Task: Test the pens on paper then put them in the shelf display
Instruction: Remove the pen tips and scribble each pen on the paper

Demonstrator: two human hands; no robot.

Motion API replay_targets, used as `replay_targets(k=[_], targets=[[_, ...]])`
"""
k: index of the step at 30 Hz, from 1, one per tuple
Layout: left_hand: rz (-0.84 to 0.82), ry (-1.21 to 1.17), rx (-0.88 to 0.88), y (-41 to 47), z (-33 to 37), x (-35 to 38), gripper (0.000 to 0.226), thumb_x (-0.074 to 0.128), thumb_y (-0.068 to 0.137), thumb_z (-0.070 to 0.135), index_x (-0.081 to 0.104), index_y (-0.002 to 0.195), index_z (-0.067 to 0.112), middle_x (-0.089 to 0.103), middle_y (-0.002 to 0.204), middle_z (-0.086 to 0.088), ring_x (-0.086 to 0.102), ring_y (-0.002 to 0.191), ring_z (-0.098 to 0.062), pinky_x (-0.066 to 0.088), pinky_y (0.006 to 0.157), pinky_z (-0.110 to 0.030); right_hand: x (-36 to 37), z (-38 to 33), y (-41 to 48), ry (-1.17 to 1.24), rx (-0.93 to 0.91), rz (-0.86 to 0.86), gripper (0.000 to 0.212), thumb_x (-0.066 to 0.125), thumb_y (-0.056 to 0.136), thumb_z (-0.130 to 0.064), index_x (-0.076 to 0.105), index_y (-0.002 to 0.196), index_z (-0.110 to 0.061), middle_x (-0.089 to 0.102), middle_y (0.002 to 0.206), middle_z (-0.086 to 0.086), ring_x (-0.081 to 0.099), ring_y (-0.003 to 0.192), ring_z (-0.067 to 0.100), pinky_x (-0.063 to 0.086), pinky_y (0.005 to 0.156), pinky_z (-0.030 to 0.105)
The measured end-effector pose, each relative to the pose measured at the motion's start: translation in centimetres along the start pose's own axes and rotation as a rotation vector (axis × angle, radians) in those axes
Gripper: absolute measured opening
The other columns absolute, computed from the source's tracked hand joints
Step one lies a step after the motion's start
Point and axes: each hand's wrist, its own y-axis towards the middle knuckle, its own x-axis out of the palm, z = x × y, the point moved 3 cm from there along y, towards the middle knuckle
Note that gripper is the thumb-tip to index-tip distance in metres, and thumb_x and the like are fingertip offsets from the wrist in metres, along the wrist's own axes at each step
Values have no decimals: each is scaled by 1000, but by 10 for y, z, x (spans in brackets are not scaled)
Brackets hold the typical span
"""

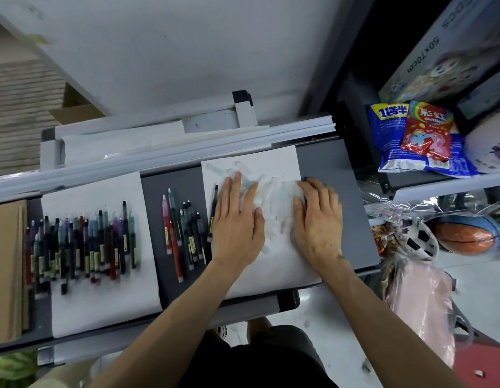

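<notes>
Our left hand (237,219) and right hand (319,222) lie flat, fingers (237,186) straight, on the paper (271,270); a black pen (214,208) lies at its left edge.

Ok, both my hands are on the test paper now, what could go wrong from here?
The black pen lies right beside the left hand; sliding that hand sideways could roll it into the loose pens next to it.
The paper reaches the front edge of the shelf; if the right hand drags it, the sheet and the pale clear pieces on it might slip off.
</notes>
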Motion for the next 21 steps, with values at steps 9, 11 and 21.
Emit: replay_targets(k=[9, 11, 21], targets=[[0, 16, -46, -7, -8, -2, 53, 38, 106, 32, 42, 157, 20, 12, 176, -7, 3, 163, -24, 14, 132, -45, 5, -1, 5, -75, 72, 1, 40, 48, 105, -41, 51, 140, -23, 46, 153, -3, 39, 140, 27, 38, 106, 44], [-3, 2, -43, -8, -9, -3, 52, 38, 106, 32, 42, 157, 19, 13, 175, -8, 4, 163, -25, 15, 132, -46, 4, -2, 4, -64, 78, -1, 41, 49, 104, -41, 51, 141, -22, 47, 153, -2, 39, 141, 27, 38, 107, 45], [-52, 63, -42, -1, 1, -1, 58, 28, 107, 36, 30, 163, 21, 6, 176, -9, -2, 163, -23, 11, 132, -46, 5, -4, 7, -95, 25, -128, 48, 31, 110, -41, 39, 154, -22, 31, 168, 0, 24, 155, 24, 25, 124, 46]])
